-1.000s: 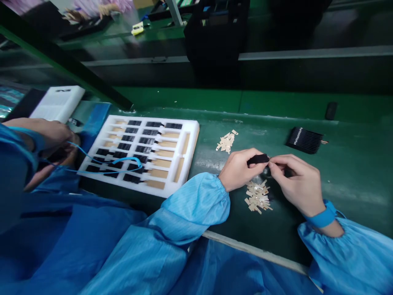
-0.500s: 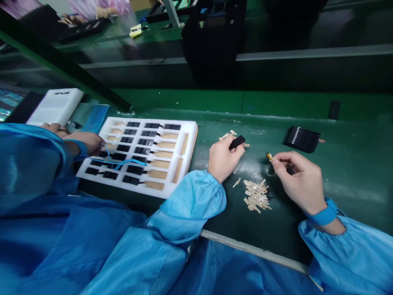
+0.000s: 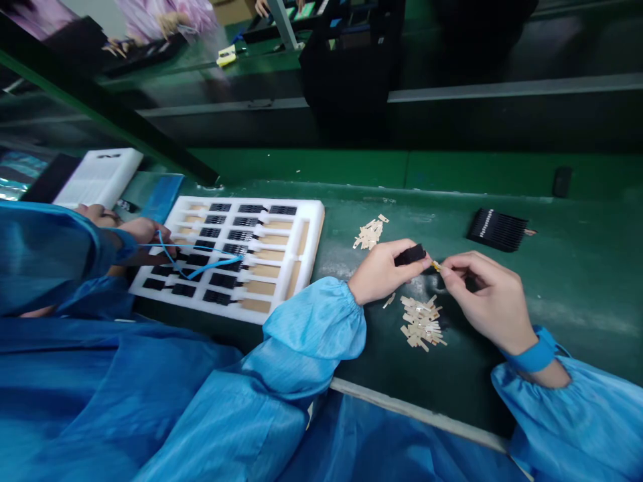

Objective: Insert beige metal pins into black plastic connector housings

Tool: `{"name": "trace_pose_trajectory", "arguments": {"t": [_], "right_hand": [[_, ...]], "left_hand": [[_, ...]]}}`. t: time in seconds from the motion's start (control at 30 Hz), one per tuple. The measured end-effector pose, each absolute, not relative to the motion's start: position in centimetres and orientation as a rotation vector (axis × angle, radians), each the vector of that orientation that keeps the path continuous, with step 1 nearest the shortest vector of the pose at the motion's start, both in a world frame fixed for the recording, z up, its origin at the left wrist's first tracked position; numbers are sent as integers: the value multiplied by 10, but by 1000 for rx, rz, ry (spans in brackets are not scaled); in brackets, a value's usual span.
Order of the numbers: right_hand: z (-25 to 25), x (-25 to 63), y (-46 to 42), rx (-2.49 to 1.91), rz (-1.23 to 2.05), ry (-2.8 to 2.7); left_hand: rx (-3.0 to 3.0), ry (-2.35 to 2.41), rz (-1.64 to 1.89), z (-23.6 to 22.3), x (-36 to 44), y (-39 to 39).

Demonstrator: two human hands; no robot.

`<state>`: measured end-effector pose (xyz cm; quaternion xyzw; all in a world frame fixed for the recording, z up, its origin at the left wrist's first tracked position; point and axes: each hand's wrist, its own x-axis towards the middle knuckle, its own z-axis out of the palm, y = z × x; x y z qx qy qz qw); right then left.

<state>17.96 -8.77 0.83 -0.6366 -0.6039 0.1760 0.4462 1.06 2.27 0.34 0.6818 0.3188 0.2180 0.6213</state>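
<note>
My left hand [image 3: 384,271] is closed around a small black block [image 3: 410,255], its end pointing right. The fingertips of my right hand [image 3: 489,294] pinch a small yellow strip [image 3: 436,266] at that end. Whether the strip is joined to the block, I cannot tell. Below both hands lies a loose pile of small cream-coloured tabs [image 3: 422,325]. A second heap of similar tabs [image 3: 369,233] is just beyond my left hand. To the far right, a row of thin black pieces [image 3: 496,229] lies together on the green bench [image 3: 573,281].
Left of my arm, a white foam tray [image 3: 314,224] holds black pieces in rows. A co-worker's hand [image 3: 145,234] and a blue cord [image 3: 213,266] are over its left side. A green post [image 3: 151,137] slants down behind it. A small black block [image 3: 562,181] lies back right.
My left hand has moved right with the black block, bringing its end up to the yellow strip in my right hand. The far heap of tabs is now uncovered.
</note>
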Motion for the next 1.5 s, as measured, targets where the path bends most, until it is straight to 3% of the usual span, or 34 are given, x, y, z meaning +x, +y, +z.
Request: {"name": "trace_pose_trajectory", "arguments": {"t": [0.13, 0.6, 0.77, 0.9, 1.17, 1.37, 1.5], "right_hand": [[6, 177, -88, -1666, 255, -1403], [0, 176, -88, -1694, 321, -1495], [-5, 184, -85, -1814, 258, -1245], [-6, 181, -84, -1771, 257, -1519], [-7, 180, -83, -1749, 265, -1611], [-5, 188, -80, -1784, 389, -978], [-2, 191, -79, -1705, 474, -795]], "left_hand": [[1648, 827, 554, 1, 11, 19], [1807, 790, 542, 0, 13, 11], [1392, 1009, 850, 5, 15, 25], [1256, 1092, 1008, 7, 14, 31], [1425, 898, 854, 1, 17, 17], [1172, 623, 454, -5, 29, -1], [1259, 740, 577, -6, 30, 7]]}}
